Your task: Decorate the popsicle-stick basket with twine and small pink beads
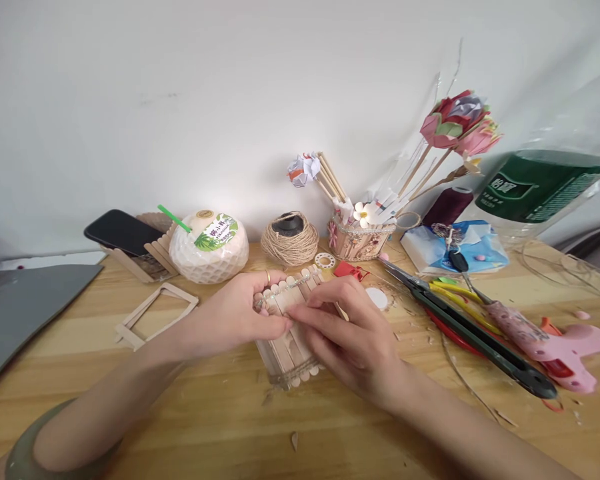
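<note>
A craft-stick holder (285, 357) made of wooden ice-cream sticks side by side, with twine bands near both ends, is tilted above the wooden table. Its far-left corner is in the grip of my left hand (240, 310), thumb across the front face and a ring on one finger. My right hand (353, 327) lies over the holder's right side, fingertips pinched together against the front face by my left thumb. Whatever is between those fingertips is hidden or too small to name. The right hand also covers part of the holder.
Behind stand a coconut (209, 257), a twine ball (290, 243) and a decorated stick box (363, 237) with paper flowers. On the right lie a utility knife (480, 333), a pink glue gun (570, 350) and a large bottle (535, 187). A stick frame (130, 333) lies left.
</note>
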The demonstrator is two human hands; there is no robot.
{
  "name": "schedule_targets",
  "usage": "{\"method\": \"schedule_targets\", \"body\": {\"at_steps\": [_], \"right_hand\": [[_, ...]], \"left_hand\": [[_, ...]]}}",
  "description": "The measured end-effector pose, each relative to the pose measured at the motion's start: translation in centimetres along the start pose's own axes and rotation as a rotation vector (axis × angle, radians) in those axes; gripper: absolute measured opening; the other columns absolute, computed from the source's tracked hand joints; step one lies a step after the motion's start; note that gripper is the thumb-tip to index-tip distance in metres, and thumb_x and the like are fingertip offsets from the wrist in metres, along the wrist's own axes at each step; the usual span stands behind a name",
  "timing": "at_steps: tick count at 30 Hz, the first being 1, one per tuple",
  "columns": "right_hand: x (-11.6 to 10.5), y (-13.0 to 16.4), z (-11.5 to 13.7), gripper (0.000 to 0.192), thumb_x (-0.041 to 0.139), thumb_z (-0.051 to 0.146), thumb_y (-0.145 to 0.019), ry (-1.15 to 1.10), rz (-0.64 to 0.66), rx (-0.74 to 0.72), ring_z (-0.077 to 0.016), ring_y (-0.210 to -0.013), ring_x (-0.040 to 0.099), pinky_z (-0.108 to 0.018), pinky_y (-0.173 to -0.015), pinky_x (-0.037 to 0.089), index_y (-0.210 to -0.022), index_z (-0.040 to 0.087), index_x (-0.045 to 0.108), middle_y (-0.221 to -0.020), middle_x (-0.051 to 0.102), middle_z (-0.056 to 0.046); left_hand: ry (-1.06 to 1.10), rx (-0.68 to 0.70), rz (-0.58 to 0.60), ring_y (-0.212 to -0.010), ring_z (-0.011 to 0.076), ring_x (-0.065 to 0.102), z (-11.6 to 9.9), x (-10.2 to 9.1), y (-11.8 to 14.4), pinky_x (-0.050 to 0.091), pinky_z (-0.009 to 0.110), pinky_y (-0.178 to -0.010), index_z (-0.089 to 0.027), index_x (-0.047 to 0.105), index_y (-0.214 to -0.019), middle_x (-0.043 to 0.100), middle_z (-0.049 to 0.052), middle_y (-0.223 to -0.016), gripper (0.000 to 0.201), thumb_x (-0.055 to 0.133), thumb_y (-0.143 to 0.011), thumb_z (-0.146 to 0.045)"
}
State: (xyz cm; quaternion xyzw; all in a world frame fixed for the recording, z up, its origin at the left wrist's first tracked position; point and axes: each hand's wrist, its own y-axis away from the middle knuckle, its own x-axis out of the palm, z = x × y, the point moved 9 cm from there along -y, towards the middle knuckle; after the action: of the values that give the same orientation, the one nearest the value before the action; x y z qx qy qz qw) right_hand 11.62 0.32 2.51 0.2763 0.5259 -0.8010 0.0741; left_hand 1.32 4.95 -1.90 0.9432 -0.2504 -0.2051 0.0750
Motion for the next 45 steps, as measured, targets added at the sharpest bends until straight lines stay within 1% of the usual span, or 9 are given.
{"method": "schedule_targets", "body": {"at_steps": [4, 8, 15, 19, 22, 37, 39, 43, 45], "right_hand": [[-0.5, -0.3, -0.7, 0.03, 0.047, 0.006, -0.083, -0.076, 0.019, 0.071, -0.0146, -0.081, 0.055, -0.03, -0.066, 0.051, -0.106, 0.019, 0.06, -0.091, 0.056, -0.006], [-0.8, -0.9, -0.8, 0.026, 0.048, 0.006, -0.083, -0.11, 0.089, 0.071, -0.0143, -0.084, 0.056, -0.029, -0.068, 0.051, -0.1, 0.019, 0.063, -0.09, 0.057, -0.006], [-0.4, -1.6, -0.5, 0.012, 0.055, 0.013, -0.083, -0.097, 0.191, 0.054, -0.0135, -0.076, 0.053, -0.026, -0.063, 0.048, -0.089, 0.014, 0.066, -0.082, 0.056, -0.006], [-0.2, -1.9, -0.2, 0.016, 0.053, 0.011, -0.084, -0.082, 0.244, 0.002, -0.0126, -0.075, 0.051, -0.024, -0.062, 0.045, -0.09, 0.016, 0.066, -0.081, 0.055, -0.004], [0.0, -1.9, -0.3, 0.017, 0.052, 0.01, -0.085, -0.091, 0.28, -0.004, -0.0125, -0.076, 0.051, -0.023, -0.062, 0.044, -0.091, 0.016, 0.066, -0.081, 0.054, -0.004], [-0.2, -1.9, -0.5, 0.016, 0.051, 0.011, -0.084, -0.104, 0.263, 0.111, -0.0137, -0.074, 0.052, -0.025, -0.062, 0.044, -0.084, 0.015, 0.067, -0.079, 0.055, -0.005], [-0.3, -1.9, -0.8, 0.015, 0.054, 0.012, -0.083, -0.166, 0.277, 0.17, -0.014, -0.077, 0.052, -0.026, -0.064, 0.045, -0.085, 0.017, 0.068, -0.082, 0.056, -0.005], [-0.2, -1.4, -2.4, 0.015, 0.057, 0.016, -0.082, -0.478, 0.312, 0.412, -0.0137, -0.081, 0.055, -0.027, -0.07, 0.046, -0.093, 0.021, 0.066, -0.091, 0.061, -0.004], [-0.7, -1.2, -3.7, 0.014, 0.053, 0.016, -0.081, -0.62, 0.223, 0.531, -0.014, -0.081, 0.055, -0.028, -0.072, 0.045, -0.086, 0.02, 0.065, -0.087, 0.062, -0.003]], "left_hand": [[-0.024, -0.031, 0.005, -0.057, 0.01, 0.04, 0.3, -0.2, -0.1, 0.034, 0.021, -0.051, -0.018, 0.057, -0.089, 0.046, -0.005, -0.067, 0.021, 0.06, -0.069, -0.024], [-0.035, -0.039, 0.046, -0.054, 0.0084, 0.035, 0.0, 0.0, 0.1, 0.029, 0.019, -0.049, -0.019, 0.053, -0.084, 0.039, -0.008, -0.062, 0.017, 0.059, -0.067, -0.017], [-0.058, 0.003, 0.066, -0.054, 0.0082, 0.031, -0.4, 0.6, 0.5, 0.025, 0.019, -0.049, -0.019, 0.051, -0.084, 0.035, -0.008, -0.062, 0.018, 0.054, -0.068, -0.013], [-0.093, 0.004, 0.063, -0.054, 0.0085, 0.031, -0.3, 0.7, 0.6, 0.024, 0.02, -0.048, -0.019, 0.051, -0.084, 0.036, -0.007, -0.063, 0.016, 0.053, -0.069, -0.014], [-0.084, -0.003, 0.063, -0.053, 0.0083, 0.03, -0.2, 0.8, 0.6, 0.024, 0.02, -0.047, -0.019, 0.051, -0.085, 0.036, -0.007, -0.062, 0.017, 0.053, -0.068, -0.015], [-0.092, 0.025, 0.073, -0.056, 0.0082, 0.027, -0.5, 1.2, 0.7, 0.022, 0.02, -0.047, -0.018, 0.05, -0.087, 0.032, -0.007, -0.065, 0.021, 0.051, -0.068, -0.01], [-0.107, 0.022, 0.067, -0.056, 0.0083, 0.029, -0.4, 1.0, 0.6, 0.024, 0.02, -0.048, -0.018, 0.051, -0.088, 0.034, -0.007, -0.065, 0.022, 0.052, -0.067, -0.01], [-0.128, -0.013, 0.066, -0.059, 0.0101, 0.039, 0.2, 0.6, 0.5, 0.03, 0.021, -0.051, -0.019, 0.054, -0.093, 0.044, -0.006, -0.069, 0.023, 0.054, -0.07, -0.015], [-0.117, 0.004, 0.076, -0.067, 0.0129, 0.046, 0.2, 0.5, 0.4, 0.035, 0.022, -0.055, -0.02, 0.055, -0.094, 0.049, -0.004, -0.074, 0.022, 0.053, -0.071, -0.016]]}}
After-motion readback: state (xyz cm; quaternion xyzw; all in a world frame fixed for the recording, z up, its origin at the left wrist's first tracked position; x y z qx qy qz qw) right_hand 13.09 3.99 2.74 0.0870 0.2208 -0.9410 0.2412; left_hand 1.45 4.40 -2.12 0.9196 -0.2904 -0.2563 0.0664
